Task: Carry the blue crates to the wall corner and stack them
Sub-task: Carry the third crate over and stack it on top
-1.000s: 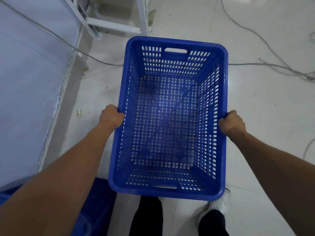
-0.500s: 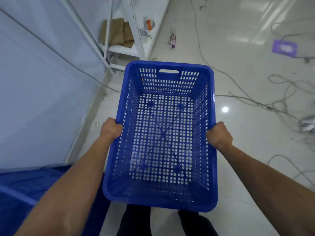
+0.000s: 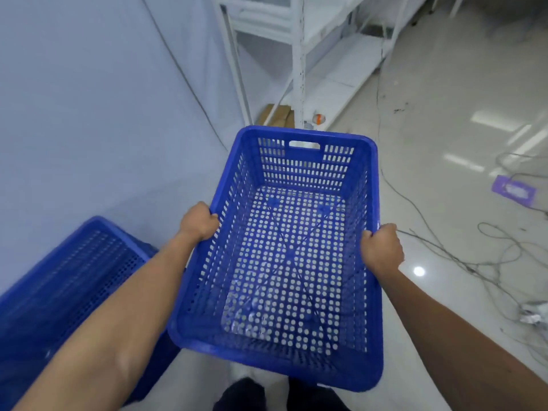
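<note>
Both hands, left hand (image 3: 199, 221) and right hand (image 3: 381, 251), are gripping the long rims of the empty crate (image 3: 284, 256) mid-frame; keeping it level (cables (image 3: 462, 256) at right) toward the lower-left crate (image 3: 68, 280) seems smart.

No readable text, label, brand, number or sign anywhere in view.

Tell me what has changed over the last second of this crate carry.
The view has swung up and leftward: the white shelving now stands ahead, and a second blue crate by the wall has come into view at lower left. The carried blue crate stays empty, with the left hand and right hand still gripping its long rims.
</note>
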`<action>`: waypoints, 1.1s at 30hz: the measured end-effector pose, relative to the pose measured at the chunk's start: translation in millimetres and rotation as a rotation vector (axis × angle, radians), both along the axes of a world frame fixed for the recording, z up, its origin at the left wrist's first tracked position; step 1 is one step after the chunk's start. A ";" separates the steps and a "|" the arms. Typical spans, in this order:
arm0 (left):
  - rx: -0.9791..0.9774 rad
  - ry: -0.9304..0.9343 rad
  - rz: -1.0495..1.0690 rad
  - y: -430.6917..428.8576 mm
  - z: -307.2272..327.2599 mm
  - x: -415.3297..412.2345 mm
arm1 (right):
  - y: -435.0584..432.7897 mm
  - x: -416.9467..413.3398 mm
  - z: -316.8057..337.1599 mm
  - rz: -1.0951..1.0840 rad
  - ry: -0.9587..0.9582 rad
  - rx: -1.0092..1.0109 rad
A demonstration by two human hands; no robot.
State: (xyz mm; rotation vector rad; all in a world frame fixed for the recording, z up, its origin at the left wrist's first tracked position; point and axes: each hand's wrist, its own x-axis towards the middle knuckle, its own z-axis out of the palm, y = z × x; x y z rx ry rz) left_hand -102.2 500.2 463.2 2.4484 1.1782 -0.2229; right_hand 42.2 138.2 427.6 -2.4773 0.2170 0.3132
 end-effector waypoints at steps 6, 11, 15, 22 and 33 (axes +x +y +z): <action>0.021 -0.085 0.158 1.8 39.4 -69.3 | 27.3 -19.1 28.7 0.099 -0.046 -0.035; 0.074 -0.173 0.299 5.5 60.3 -140.3 | 56.0 -50.3 50.1 0.206 -0.043 -0.028; 0.114 -0.246 0.385 7.3 80.3 -208.5 | 83.7 -86.7 76.8 0.299 -0.096 -0.030; 0.132 -0.363 0.486 12.6 125.3 -333.7 | 138.3 -158.3 145.8 0.472 -0.210 0.010; 0.229 -0.342 0.778 22.4 152.5 -517.8 | 226.0 -290.6 189.4 0.734 -0.251 0.111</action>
